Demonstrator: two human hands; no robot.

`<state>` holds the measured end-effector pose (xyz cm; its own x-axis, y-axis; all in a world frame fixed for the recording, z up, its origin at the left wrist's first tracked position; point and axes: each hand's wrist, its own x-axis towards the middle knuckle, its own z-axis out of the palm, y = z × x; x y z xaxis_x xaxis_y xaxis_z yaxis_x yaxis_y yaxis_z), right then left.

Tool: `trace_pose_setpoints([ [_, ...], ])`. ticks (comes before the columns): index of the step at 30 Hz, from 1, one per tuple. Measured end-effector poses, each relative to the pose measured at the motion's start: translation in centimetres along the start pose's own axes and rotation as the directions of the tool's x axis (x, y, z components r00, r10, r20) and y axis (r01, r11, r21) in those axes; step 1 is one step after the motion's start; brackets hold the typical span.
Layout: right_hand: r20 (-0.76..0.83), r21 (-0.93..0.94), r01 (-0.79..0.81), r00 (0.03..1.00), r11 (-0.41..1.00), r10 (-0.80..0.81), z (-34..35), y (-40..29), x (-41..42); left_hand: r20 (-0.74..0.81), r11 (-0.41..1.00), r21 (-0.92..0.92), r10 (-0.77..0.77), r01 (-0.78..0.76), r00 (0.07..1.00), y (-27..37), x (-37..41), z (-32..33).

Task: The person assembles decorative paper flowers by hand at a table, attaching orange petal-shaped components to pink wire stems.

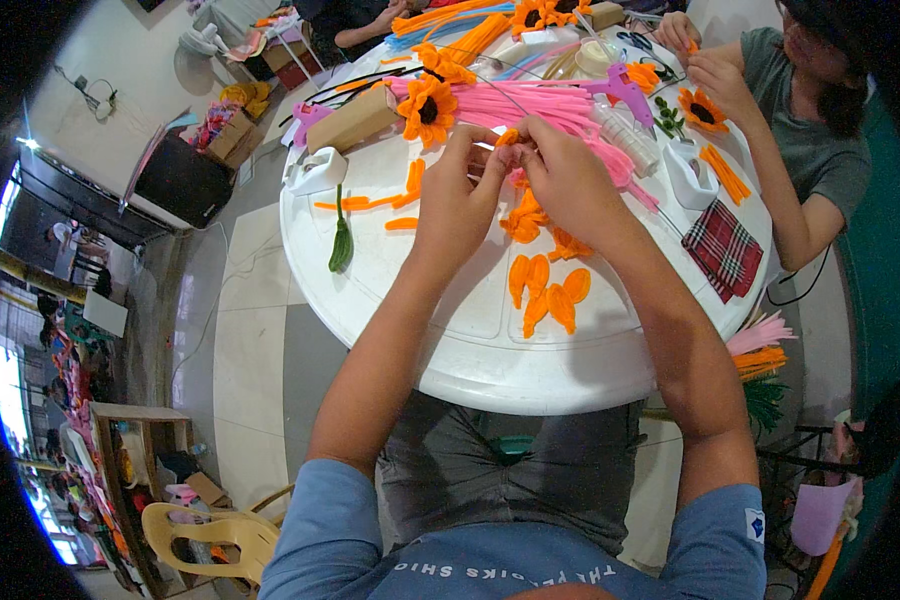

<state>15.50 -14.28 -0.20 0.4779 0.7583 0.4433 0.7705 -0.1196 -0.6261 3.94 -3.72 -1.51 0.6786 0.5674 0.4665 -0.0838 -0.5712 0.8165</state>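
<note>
Both my hands meet over the white round table [375, 300]. My left hand [461, 184] and my right hand [562, 161] pinch a small looped orange chenille-stem piece [507, 138] between their fingertips. Part of it is hidden by the fingers. Under my right hand lies a bunch of curled orange chenille pieces [525, 219]. Nearer to me, several loose orange petals [560, 306] rest flat on the tabletop. Left of my left hand are orange chenille strips [414, 180] and a green chenille leaf [340, 244]. An orange flower with a dark centre [428, 111] sits just beyond my left hand.
Pink chenille stems [510, 105] spread across the back, near a purple glue gun [628, 94]. White tape dispensers [319, 171] [690, 176] stand left and right. Plaid cloth [724, 247] lies at the right edge. A co-worker's hands [709, 67] hold an orange piece there.
</note>
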Motion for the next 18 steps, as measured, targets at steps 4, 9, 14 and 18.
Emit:
trace_pose_setpoints([
  [4,0.038,-0.051,-0.053,0.998,0.997,0.055,-0.3,-1.7,-0.2,-0.016,0.998,0.058,-0.03,0.031,0.999,0.3,0.0,-0.4],
  [9,-0.028,-0.22,0.009,0.999,0.975,-0.015,0.2,-1.4,-0.4,-0.028,0.999,0.037,-0.002,0.003,1.0,-0.9,0.0,0.2],
  [14,-0.097,0.019,-0.032,0.995,0.999,0.033,0.1,-0.3,0.2,0.08,0.949,-0.238,-0.194,0.208,0.978,-0.8,0.3,-0.7],
  [18,-0.105,0.092,-0.002,0.994,0.996,0.012,-0.4,0.6,0.6,0.142,0.979,-0.152,-0.118,0.139,0.983,-1.2,0.3,-0.9],
])
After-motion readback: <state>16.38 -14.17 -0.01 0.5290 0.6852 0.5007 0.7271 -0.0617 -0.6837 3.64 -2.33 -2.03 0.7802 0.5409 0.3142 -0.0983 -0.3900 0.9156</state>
